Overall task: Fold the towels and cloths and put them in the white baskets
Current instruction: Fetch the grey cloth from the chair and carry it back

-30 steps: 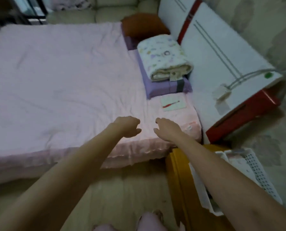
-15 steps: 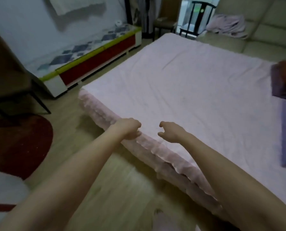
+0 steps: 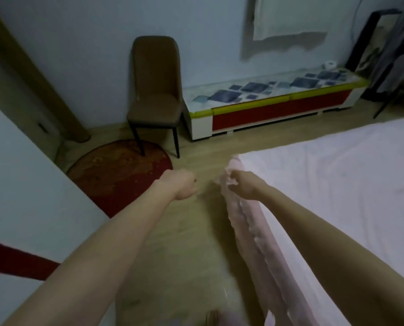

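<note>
— Item one, hands?

— My left hand (image 3: 181, 184) is out over the wooden floor (image 3: 184, 243), fingers curled into a loose fist with nothing in them. My right hand (image 3: 243, 188) is at the corner of the bed, fingers curled in; they lie against the ruffled edge, but I cannot tell whether they pinch it.

— Item two, the cloth?

— One pink bedspread (image 3: 337, 184), spread flat over the bed on my right, its frilled border (image 3: 250, 231) hanging down the near side towards the floor.

— Item three, surroundings?

— One brown chair (image 3: 155, 90) against the far wall, its front legs on a round red rug (image 3: 118, 175). Just beside it to the right, a low cabinet (image 3: 271, 109) with red front and yellow-green trim. A pale cloth (image 3: 288, 17) hangs on the wall above.
</note>
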`<action>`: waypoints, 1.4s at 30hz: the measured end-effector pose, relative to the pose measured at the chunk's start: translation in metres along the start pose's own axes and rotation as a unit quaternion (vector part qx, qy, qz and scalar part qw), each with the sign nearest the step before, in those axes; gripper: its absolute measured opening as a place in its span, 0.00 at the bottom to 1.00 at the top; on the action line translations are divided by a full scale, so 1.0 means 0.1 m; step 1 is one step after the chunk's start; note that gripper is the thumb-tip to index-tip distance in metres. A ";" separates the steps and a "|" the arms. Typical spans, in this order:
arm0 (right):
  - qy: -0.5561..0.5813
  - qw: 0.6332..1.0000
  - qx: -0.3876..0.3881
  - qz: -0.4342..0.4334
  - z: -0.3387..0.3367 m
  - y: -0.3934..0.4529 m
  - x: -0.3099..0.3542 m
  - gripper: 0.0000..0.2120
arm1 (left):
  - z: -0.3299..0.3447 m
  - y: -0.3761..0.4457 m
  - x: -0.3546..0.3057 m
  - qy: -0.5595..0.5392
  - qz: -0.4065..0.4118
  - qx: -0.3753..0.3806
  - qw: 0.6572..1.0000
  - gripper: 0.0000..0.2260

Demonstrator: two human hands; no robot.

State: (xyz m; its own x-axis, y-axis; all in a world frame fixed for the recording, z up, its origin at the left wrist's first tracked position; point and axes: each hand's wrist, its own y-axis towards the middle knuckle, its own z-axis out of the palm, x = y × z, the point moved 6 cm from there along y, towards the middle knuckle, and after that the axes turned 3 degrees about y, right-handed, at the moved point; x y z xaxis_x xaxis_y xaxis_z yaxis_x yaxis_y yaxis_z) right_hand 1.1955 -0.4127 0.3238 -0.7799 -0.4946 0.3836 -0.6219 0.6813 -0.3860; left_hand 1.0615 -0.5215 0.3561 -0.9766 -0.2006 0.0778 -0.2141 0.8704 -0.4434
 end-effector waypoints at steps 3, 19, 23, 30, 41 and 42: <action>-0.024 0.999 0.024 -0.038 -0.22 0.78 0.39 0.21 | -0.24 0.47 0.70 -0.023 -0.031 0.018 0.999 0.19; -0.009 1.000 -0.006 -0.003 -1.81 4.73 0.79 0.22 | -1.93 4.35 2.71 0.049 0.040 0.044 0.997 0.18; 0.027 0.997 -0.032 0.061 -2.29 5.51 0.23 0.22 | -2.42 5.42 2.50 0.074 0.110 0.037 0.990 0.19; 0.053 0.990 -0.058 0.118 -3.26 7.03 -0.85 0.21 | -3.33 7.55 2.13 0.116 0.152 0.017 0.981 0.20; 0.108 0.948 -0.121 0.273 -4.92 8.22 -3.22 0.21 | -4.85 10.43 0.57 0.198 0.278 -0.005 0.940 0.17; 0.117 0.941 -0.127 0.291 -5.03 8.28 -3.48 0.22 | -4.96 10.69 0.33 0.207 0.292 -0.005 0.934 0.18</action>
State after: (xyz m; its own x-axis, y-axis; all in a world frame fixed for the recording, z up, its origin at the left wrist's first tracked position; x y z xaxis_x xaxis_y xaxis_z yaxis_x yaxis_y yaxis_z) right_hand 0.9875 0.5954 0.2929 -0.9278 0.1151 0.3548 -0.0335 0.9216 -0.3868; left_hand 0.7895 0.6252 0.3279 -0.8506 0.4995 0.1645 0.3597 0.7809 -0.5107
